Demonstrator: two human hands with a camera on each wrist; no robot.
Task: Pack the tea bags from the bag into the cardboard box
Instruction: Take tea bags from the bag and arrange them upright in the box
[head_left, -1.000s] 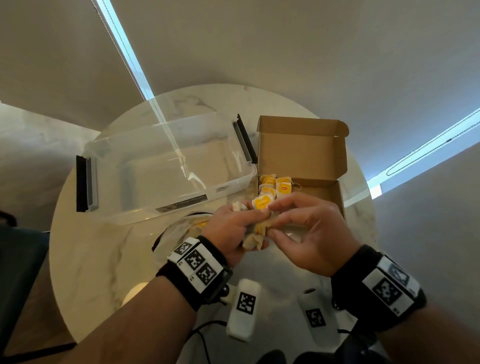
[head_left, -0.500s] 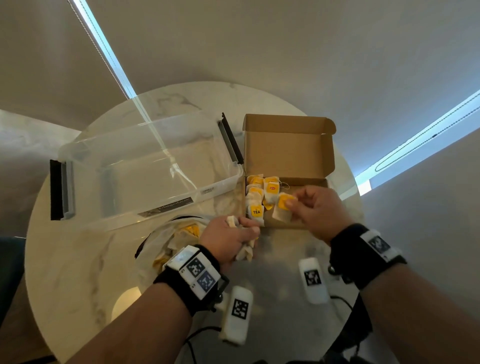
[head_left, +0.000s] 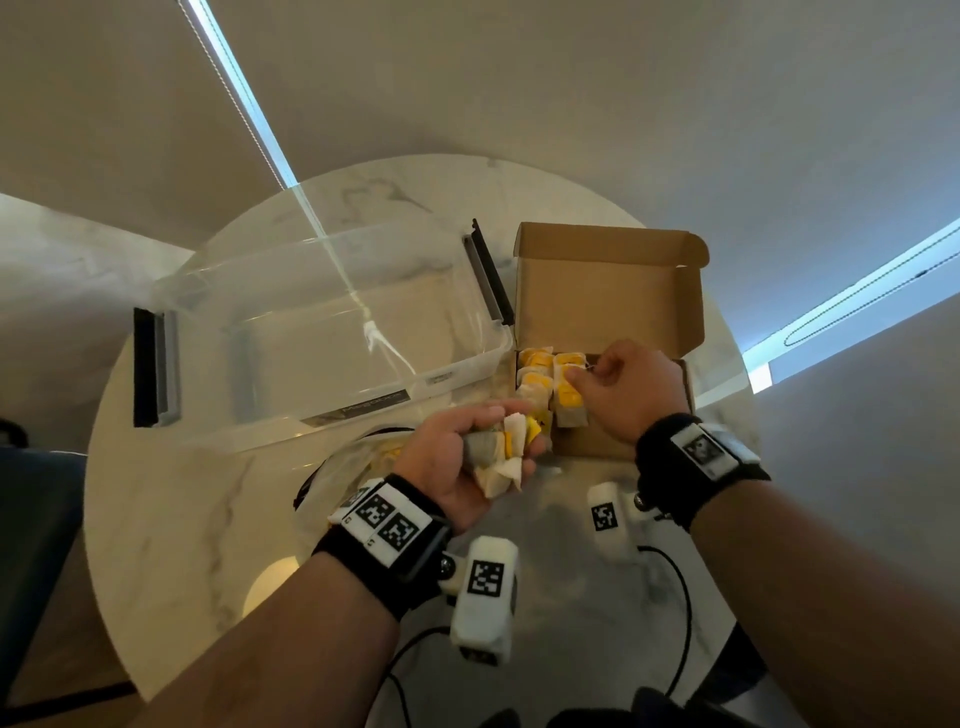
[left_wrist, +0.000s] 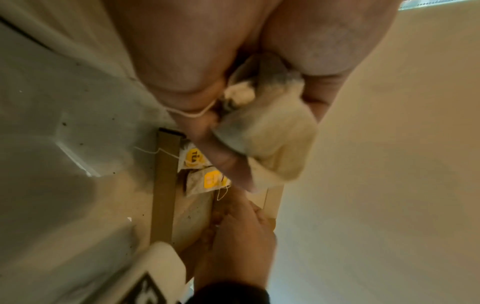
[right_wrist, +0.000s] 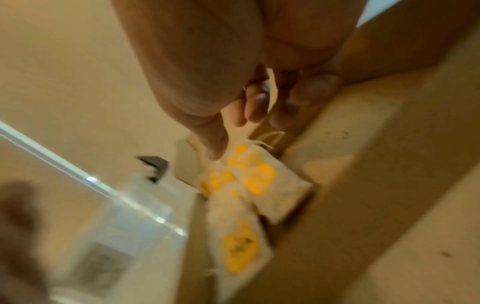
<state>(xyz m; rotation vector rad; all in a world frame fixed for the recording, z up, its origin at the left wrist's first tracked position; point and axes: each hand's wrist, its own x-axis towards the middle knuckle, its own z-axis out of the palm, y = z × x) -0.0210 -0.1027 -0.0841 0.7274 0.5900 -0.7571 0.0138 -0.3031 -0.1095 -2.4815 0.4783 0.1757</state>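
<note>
While blurred elsewhere, left wrist shows "TEA" tag.

Brown cardboard box at one o'clock holds white tea bags with yellow tags; white marble table, grey-veined

The bag sits half hidden behind the left hand — right wrist view blurred, the tea bags' print unreadable.
</note>
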